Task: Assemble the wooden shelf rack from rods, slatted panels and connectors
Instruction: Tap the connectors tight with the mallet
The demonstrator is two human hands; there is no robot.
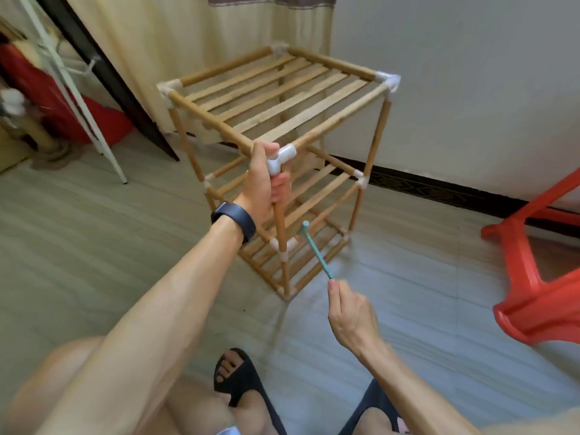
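The left hand (262, 183) wraps its fingers round the white plastic corner connector (281, 161) while the right hand (351, 312) pinches a slim teal mallet (315, 250), so a glancing tap could hit knuckles.

Pale floor (94, 246) beneath the wooden shelf rack (210, 120) and red stool (533, 296).

The wooden shelf rack (276, 89) stands on the tiled floor (94, 230) from centre towards 12 o'clock, with three slatted tiers and white joints at the corners. The left hand (262, 183), a dark wristband (233, 219) behind it, grips the nearest upright rod (279, 224) just under the top corner connector (281, 158). At 5 o'clock the right hand (351, 312) holds the handle end of a teal mallet (317, 252), its head raised beside the middle tier. A red plastic stool (533, 296) lies tipped at 3 o'clock, and a black sandal (241, 384) shows at 6.
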